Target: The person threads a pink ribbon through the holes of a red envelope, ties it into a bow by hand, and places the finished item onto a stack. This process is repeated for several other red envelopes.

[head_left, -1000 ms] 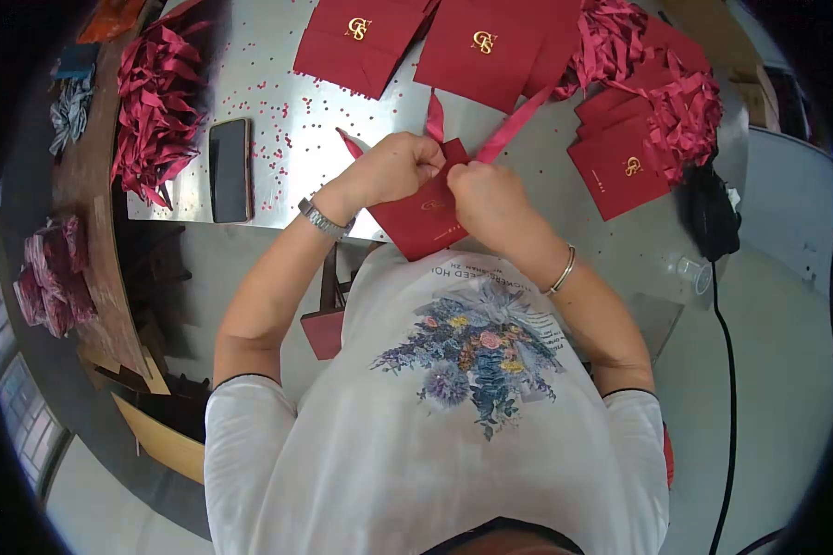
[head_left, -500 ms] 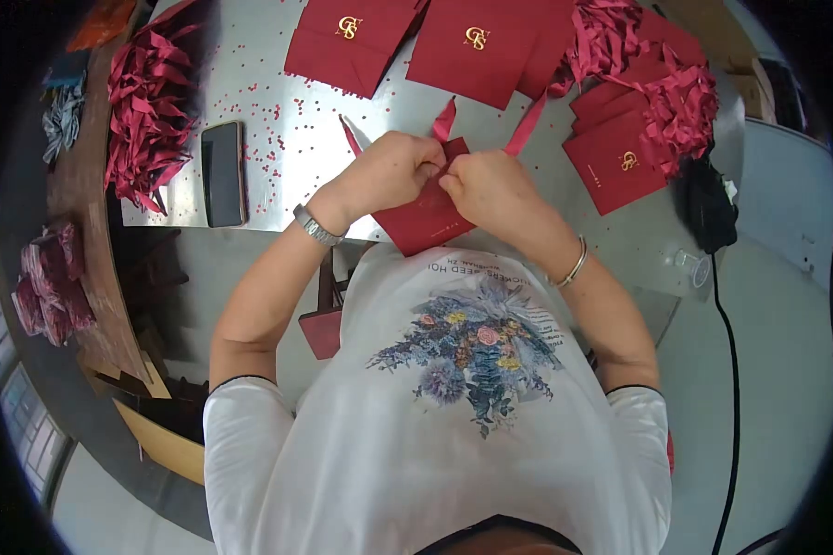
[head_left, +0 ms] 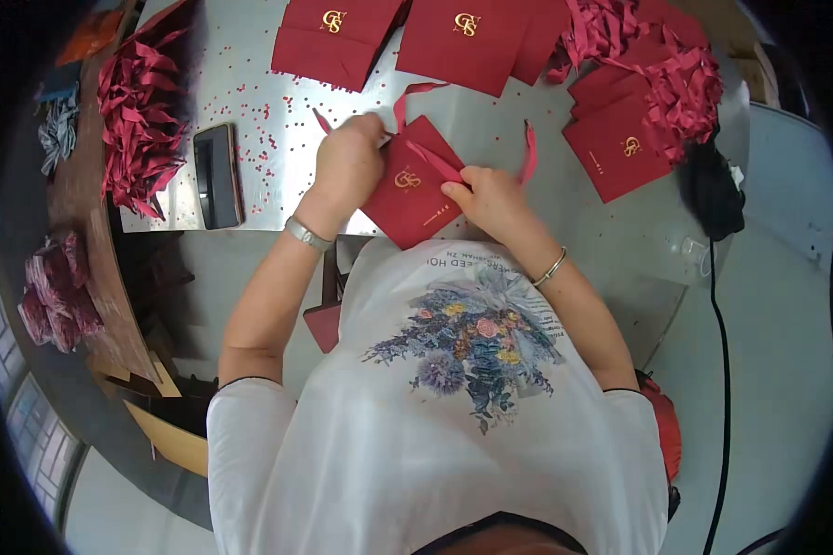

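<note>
A small dark red paper bag (head_left: 403, 208) with a gold monogram lies tilted at the table's near edge. My left hand (head_left: 350, 165) is closed at the bag's upper left side, and a red ribbon (head_left: 320, 120) sticks out beyond it; its fingertips are partly hidden. Another stretch of ribbon loops up from the bag's top. With thumb and fingers pinched, my right hand (head_left: 495, 199) grips ribbon that crosses the bag's upper face. A loose ribbon tail (head_left: 528, 153) rises behind that hand.
Stacked red bags (head_left: 467, 42) lie at the back, with more red bags (head_left: 615, 148) and bunched ribbons (head_left: 680, 102) on the right. A phone (head_left: 217, 176) and a ribbon pile (head_left: 143, 125) are on the left. Small red dots litter the metal table (head_left: 278, 199). A black cable (head_left: 724, 388) hangs at right.
My hands have moved apart from the middle of the bag, the left one leftward and the right one slightly right and down. The gold monogram is now uncovered, with ribbon stretched across the bag.
</note>
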The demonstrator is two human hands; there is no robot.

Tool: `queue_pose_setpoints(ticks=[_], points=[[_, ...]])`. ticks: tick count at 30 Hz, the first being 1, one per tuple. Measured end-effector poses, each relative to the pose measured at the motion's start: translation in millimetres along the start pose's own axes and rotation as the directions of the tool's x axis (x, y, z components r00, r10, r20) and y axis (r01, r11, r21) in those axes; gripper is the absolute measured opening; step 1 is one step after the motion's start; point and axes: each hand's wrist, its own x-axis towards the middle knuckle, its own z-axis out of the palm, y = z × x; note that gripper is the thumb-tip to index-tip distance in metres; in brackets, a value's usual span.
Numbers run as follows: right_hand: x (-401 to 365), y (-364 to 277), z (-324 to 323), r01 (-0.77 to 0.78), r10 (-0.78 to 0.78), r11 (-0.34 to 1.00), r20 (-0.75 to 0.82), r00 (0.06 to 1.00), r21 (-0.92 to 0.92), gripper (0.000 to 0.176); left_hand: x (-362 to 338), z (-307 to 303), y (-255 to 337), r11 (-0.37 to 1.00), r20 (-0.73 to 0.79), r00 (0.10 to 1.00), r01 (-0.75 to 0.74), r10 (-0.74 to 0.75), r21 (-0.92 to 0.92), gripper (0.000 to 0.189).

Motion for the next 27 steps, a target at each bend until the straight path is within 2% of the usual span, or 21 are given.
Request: queue_pose_setpoints(ticks=[2,4,7,8,12,14,15,16,18,19,21,22,24,25,27], points=[[3.6,1.1,1.6,0.013,-0.012,1.0,0.026,1.0,-0.009,0.037,0.5,2.2,-14.7,0.999,-0.042,0.999,0.022,-0.02,0.035,0.008],[6.0,-3.3,-5.0,0.003,-0.002,1.0,0.057,0.998,-0.009,0.036,-1.3,1.1,-18.1,0.972,-0.126,0.982,0.111,-0.139,-0.207,0.007],[9.6,-5.2,-7.2,0.011,-0.01,1.0,0.082,0.997,-0.013,0.036,1.3,-3.1,-28.3,0.916,-0.154,0.925,0.301,-0.348,-0.265,0.009],[10.2,-4.3,-7.7,0.027,-0.025,0.999,0.079,0.997,-0.019,0.036,1.8,-7.2,-32.5,0.929,-0.204,0.921,0.281,-0.331,-0.241,0.01],[15.5,-2.4,-7.6,0.013,-0.004,0.998,0.148,0.989,-0.06,0.034,-0.9,-1.0,-52.7,0.929,-0.217,0.918,0.277,-0.331,-0.244,0.012],[15.3,2.0,-5.4,0.045,-0.037,0.997,0.124,0.992,-0.063,0.034,1.5,3.5,-61.8,0.87,-0.219,0.867,0.366,-0.448,-0.331,0.012],[13.5,0.9,-7.4,0.045,-0.037,0.997,0.127,0.991,-0.064,0.034,3.9,1.9,-67.2,0.847,-0.206,0.841,0.426,-0.5,-0.317,0.013],[11.1,-1.7,-11.3,0.023,-0.016,0.999,0.132,0.991,-0.048,0.034,2.6,3.6,-68.8,0.846,-0.205,0.841,0.428,-0.502,-0.318,0.013],[9.5,-3.8,-14.7,0.005,0.0,1.0,0.14,0.99,-0.03,0.034,0.8,1.0,-68.9,0.85,-0.204,0.851,0.403,-0.484,-0.338,0.014],[9.7,-3.2,-15.8,0.021,-0.022,1.0,0.164,0.986,0.006,0.033,-1.3,-12.7,-52.6,0.871,-0.187,0.865,0.41,-0.466,-0.272,0.021],[8.1,0.4,-17.0,0.033,-0.04,0.999,0.187,0.982,0.043,0.032,-8.5,-13.9,-41.8,0.963,-0.404,0.874,0.249,-0.269,-0.101,0.033],[4.7,3.5,-16.5,0.062,-0.07,0.996,0.136,0.988,0.059,0.03,-16.3,-22.5,-25.9,0.963,-0.347,0.899,0.232,-0.266,-0.137,0.038],[-3.1,8.3,-21.1,0.097,-0.103,0.993,0.084,0.991,0.072,0.028,-34.7,-14.6,-18.5,0.997,-0.229,0.972,0.038,-0.052,-0.066,0.029],[-8.4,9.4,-26.5,0.125,-0.127,0.991,0.055,0.99,0.04,0.026,-39.4,-7.7,-13.6,0.998,-0.222,0.974,-0.054,0.043,-0.043,0.022],[-21.2,9.6,-36.1,0.151,-0.151,0.989,0.031,0.988,0.008,0.023,-45.6,-3.4,-6.0,0.998,-0.066,0.997,0.034,-0.037,-0.049,0.021]])
